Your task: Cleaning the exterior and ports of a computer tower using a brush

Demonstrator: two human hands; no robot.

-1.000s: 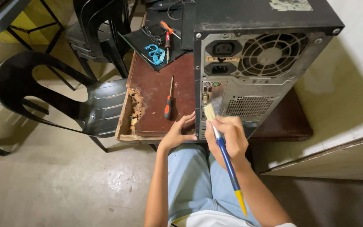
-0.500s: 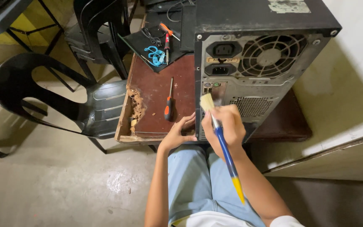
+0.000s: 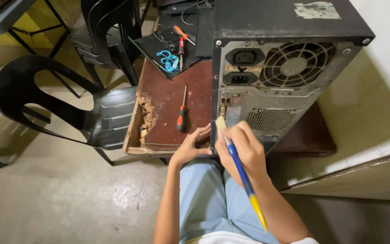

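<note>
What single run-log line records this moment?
right hand: holds paintbrush, bristles at computer case rear | left hand: on case edge | screwdriver: on table

Black plastic chair point(image 3: 91, 113) (empty) beside screwdriver point(image 3: 182, 113).
</note>
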